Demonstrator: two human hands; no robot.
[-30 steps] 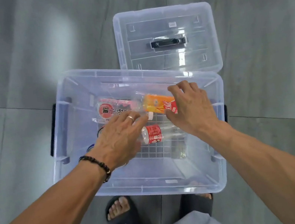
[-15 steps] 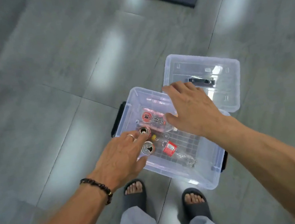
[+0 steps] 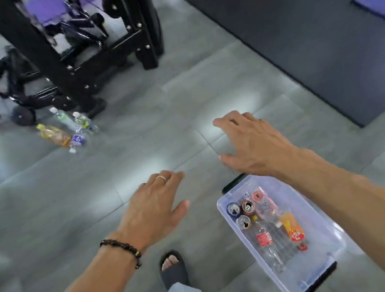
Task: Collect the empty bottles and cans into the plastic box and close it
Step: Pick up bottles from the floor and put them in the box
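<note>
Hands hovering spread, holding nothing.
Left hand (image 3: 155,209) and right hand (image 3: 253,143) are reaching out above the floor; plastic box (image 3: 332,257) is sitting open, bottles (image 3: 66,131) lying well apart.

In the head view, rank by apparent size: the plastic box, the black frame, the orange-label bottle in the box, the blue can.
1. black frame
2. plastic box
3. orange-label bottle
4. blue can

The frame stands farther off and is cut by the picture edge, so its lead is unsure.
</note>
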